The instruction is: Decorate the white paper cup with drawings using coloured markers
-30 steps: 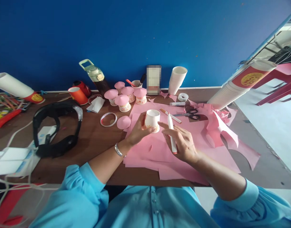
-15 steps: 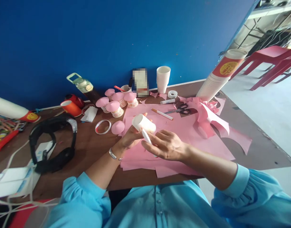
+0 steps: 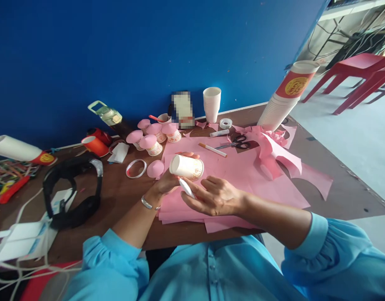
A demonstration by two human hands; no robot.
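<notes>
My left hand (image 3: 167,182) grips a small white paper cup (image 3: 186,167) with an orange print, tipped on its side with its base pointing left. My right hand (image 3: 216,195) holds a white marker (image 3: 186,187), its tip just under the cup. Both hands hover over a pile of pink paper sheets (image 3: 242,175) on the brown table (image 3: 117,196). A pink paper disc (image 3: 155,168) lies left of the cup. Several cups topped with pink domes (image 3: 151,142) stand further back.
Scissors (image 3: 238,144), a second pen (image 3: 212,149), a glue stick (image 3: 219,133) and a tape roll (image 3: 225,123) lie behind the paper. Stacks of white cups (image 3: 211,103) (image 3: 282,104) stand at the back and right. Black headphones (image 3: 71,190), a clear ring (image 3: 136,168), orange cup (image 3: 95,145) and bottle (image 3: 109,115) sit left.
The cup has gone from upright to lying on its side in my left hand. My right hand has brought the marker in under the cup. The camera view has shifted right.
</notes>
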